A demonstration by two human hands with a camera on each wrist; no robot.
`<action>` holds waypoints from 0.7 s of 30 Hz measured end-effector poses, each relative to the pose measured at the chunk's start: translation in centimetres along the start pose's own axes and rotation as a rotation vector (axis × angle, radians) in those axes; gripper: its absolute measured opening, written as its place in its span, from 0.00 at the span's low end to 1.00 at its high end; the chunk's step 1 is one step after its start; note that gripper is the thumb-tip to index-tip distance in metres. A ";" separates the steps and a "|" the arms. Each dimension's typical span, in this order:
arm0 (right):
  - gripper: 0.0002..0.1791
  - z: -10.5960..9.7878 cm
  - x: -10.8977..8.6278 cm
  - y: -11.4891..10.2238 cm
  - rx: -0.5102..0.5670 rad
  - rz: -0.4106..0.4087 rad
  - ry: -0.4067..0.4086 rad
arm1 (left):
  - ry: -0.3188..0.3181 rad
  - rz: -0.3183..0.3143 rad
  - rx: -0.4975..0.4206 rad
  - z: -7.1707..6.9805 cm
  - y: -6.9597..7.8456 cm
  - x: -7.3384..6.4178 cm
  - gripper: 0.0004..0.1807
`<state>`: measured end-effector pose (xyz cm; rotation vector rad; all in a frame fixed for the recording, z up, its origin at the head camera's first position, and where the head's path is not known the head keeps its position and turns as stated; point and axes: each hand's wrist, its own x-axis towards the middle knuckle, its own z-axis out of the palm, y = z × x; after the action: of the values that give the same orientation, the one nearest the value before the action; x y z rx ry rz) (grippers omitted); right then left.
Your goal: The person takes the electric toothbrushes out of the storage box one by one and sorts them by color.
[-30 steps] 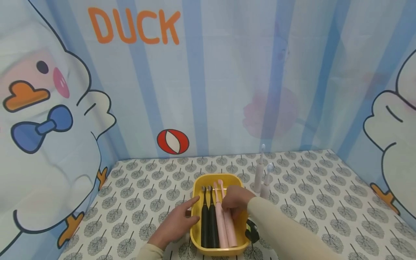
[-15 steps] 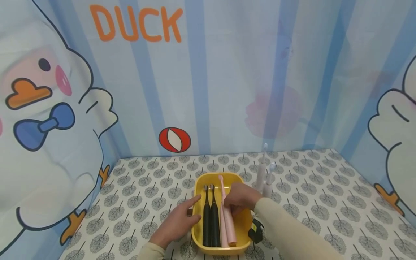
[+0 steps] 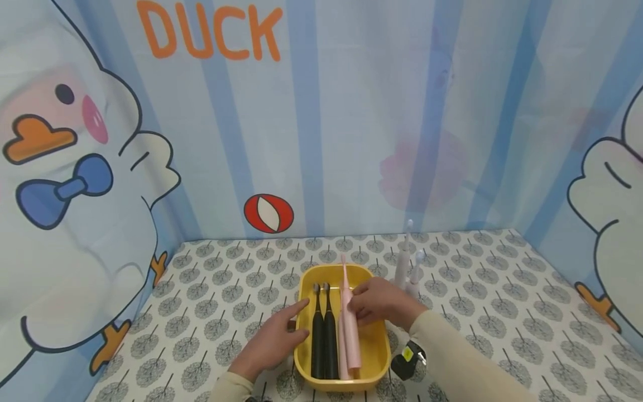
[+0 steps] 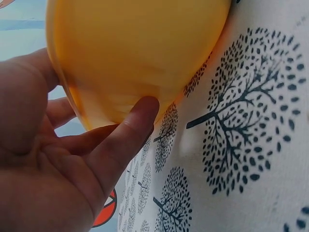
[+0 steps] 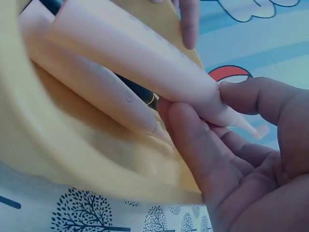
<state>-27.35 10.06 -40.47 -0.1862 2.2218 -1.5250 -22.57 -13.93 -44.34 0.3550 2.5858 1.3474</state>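
Note:
A yellow plastic bin (image 3: 374,374) stands on the table with two black electric toothbrushes (image 3: 324,343) side by side in it. My right hand (image 3: 379,301) pinches a pink electric toothbrush (image 5: 140,53) between thumb and fingers near the top of its handle. That toothbrush is raised over a second pink electric toothbrush (image 5: 91,82), which lies on the bin floor, partly hidden in the head view. At the left side, my left hand (image 3: 273,340) grips the bin wall, with digits over the rim and a fingertip (image 4: 147,106) against the outer face.
Two pale electric toothbrushes (image 3: 403,265) stand upright behind my right hand. The table has a tree-print cloth (image 3: 211,301). A striped curtain (image 3: 341,111) with duck pictures closes off the back and sides.
The right hand has lifted its pink toothbrush; the head now reaches past the bin's far rim, and the handle overlaps the other pink one. The left hand stays at the bin's side.

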 end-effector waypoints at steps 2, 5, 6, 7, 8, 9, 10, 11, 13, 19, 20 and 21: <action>0.14 -0.2 -0.4 -0.2 0.042 -0.003 -0.002 | -0.004 0.005 -0.006 0.0 0.0 0.0 0.34; 0.21 -0.5 -1.0 -0.5 0.086 -0.030 0.003 | -0.008 0.009 -0.012 0.0 0.0 0.0 0.34; 0.23 -0.5 -1.2 -0.7 0.100 -0.040 0.011 | -0.009 0.011 -0.013 0.0 -0.1 0.0 0.34; 0.25 -0.5 -1.4 -0.9 0.109 -0.050 0.019 | -0.010 0.012 -0.013 0.0 -0.1 0.0 0.34; 0.26 -0.6 -1.6 -1.1 0.116 -0.062 0.031 | -0.009 0.013 -0.012 0.0 -0.1 0.1 0.34; 0.27 -0.6 -1.8 -1.3 0.120 -0.075 0.042 | -0.007 0.015 -0.008 0.0 -0.1 0.1 0.34; 0.27 -0.7 -2.1 -1.6 0.125 -0.085 0.055 | -0.006 0.017 -0.006 -0.1 -0.1 0.1 0.34; 0.27 -0.7 -2.4 -1.8 0.133 -0.095 0.069 | -0.004 0.019 -0.004 -0.1 0.0 0.1 0.34; 0.26 -0.9 -3.0 -2.4 0.154 -0.113 0.087 | -0.002 0.019 -0.003 -0.1 0.0 0.2 0.34; 0.26 -1.2 -5.7 -3.9 0.148 -0.167 0.147 | 0.005 0.002 0.004 0.0 -0.1 0.2 0.34; 0.26 -1.2 -6.2 -4.1 0.141 -0.175 0.154 | 0.007 0.001 0.007 0.1 -0.1 0.1 0.34; 0.26 -1.3 -6.7 -4.3 0.131 -0.186 0.159 | 0.009 -0.001 0.008 0.1 -0.1 0.1 0.34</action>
<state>-22.50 11.82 -34.34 -0.2446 2.2679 -1.8366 -22.69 -13.90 -44.51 0.3491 2.5992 1.3411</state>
